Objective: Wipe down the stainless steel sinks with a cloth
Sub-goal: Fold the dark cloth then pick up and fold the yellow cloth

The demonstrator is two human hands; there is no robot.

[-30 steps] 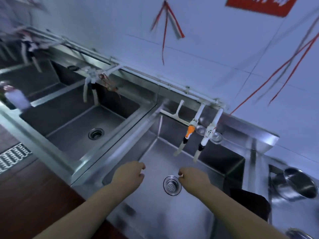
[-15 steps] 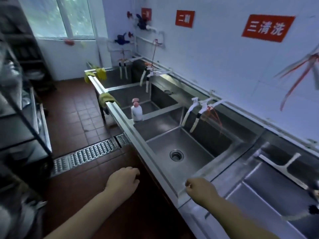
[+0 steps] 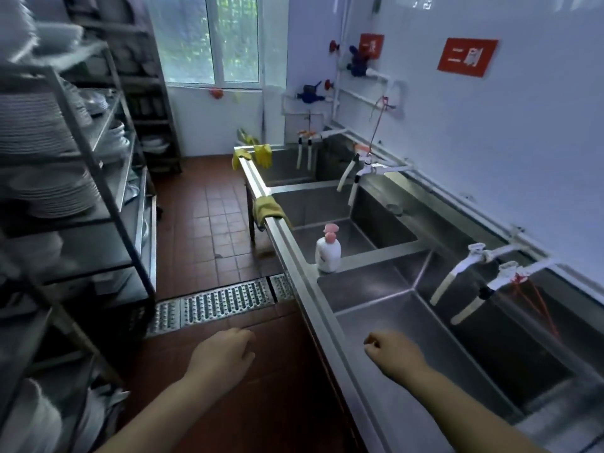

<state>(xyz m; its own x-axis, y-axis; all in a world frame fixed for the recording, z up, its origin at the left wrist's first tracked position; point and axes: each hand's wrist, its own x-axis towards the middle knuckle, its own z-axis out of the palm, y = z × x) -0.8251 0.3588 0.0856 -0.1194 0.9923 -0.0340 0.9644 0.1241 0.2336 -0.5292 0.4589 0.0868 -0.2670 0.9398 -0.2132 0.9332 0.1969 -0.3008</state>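
A row of stainless steel sinks [image 3: 376, 308] runs along the white wall on the right, basin after basin toward the window [image 3: 225, 39] at the far end. Both of the person's arms reach forward with nothing in them. The left hand [image 3: 222, 354] hangs over the red tiled floor [image 3: 209, 217] just outside the front rim of the sinks, fingers loosely curled and holding nothing. The right hand [image 3: 392, 353] hovers above the nearest basin, its fingers also loosely curled under and empty. The cloth [image 3: 269, 209], a yellowish rag, is draped over the front rim of the sinks two basins further along, well apart from both hands. A white pump bottle [image 3: 327, 250] with a pink top stands on the divider between the nearest basin and the next, between the hands and the cloth. Yellow rubber gloves [image 3: 263, 155] hang over the rim at the far end of the row. White taps [image 3: 457, 276] reach out from the wall pipe over the nearest basin. A metal floor drain grate [image 3: 225, 300] crosses the tiles, and a metal rack [image 3: 81, 165] stacked with plates stands on the left.
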